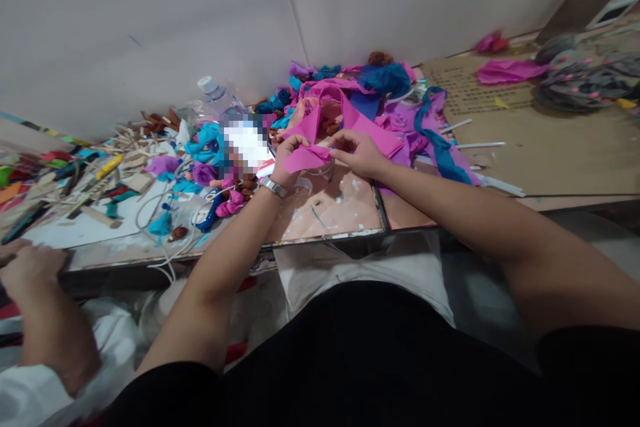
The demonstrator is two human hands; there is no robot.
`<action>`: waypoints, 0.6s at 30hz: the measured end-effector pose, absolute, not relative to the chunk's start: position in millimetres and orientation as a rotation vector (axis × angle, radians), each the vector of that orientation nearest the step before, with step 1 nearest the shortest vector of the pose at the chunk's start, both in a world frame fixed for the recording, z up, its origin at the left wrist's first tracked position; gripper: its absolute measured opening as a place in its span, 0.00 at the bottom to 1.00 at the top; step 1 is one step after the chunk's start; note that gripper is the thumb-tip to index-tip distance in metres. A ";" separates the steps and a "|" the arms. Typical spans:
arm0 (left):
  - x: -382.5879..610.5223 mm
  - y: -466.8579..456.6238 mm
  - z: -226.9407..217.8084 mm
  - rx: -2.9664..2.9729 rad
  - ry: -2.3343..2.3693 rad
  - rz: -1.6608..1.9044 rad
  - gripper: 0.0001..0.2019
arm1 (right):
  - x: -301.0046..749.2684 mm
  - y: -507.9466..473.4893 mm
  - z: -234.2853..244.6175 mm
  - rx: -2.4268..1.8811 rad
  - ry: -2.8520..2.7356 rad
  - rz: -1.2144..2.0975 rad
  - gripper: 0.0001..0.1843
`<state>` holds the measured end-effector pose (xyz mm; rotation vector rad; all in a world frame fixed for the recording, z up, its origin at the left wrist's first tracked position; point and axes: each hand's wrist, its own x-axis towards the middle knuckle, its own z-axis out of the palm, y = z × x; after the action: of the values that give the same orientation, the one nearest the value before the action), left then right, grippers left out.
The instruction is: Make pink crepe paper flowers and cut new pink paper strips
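Observation:
My left hand (289,155) and my right hand (356,152) meet over the table's middle, both pinching one small piece of pink crepe paper (310,157) between them. A silver watch (273,186) sits on my left wrist. Just behind my hands lies a heap of pink, purple and blue crepe paper (373,103). A larger pink sheet (357,127) rises from the heap close to my fingers.
Wooden sticks, tools and paper scraps (107,170) litter the table's left, beside a plastic bottle (216,97) and a white cable (160,227). Another person's hand (31,268) rests at the left table edge. Brown cardboard (545,140) covers the right, with white sticks (480,145).

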<state>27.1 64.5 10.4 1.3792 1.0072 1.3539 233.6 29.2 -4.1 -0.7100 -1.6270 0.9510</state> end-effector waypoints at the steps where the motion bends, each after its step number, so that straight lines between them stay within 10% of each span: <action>1: 25.4 60.8 9.2 1.418 1.011 1.374 0.15 | 234.9 27.8 -3.2 -0.720 -1.678 0.887 0.14; 18: 12.0 40.3 3.3 1.412 0.937 1.339 0.15 | 240.6 25.6 4.7 -0.723 -1.945 0.547 0.06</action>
<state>12.0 40.3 3.3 1.4121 0.9366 1.3395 240.6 25.6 4.7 -0.7233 -1.9450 0.5467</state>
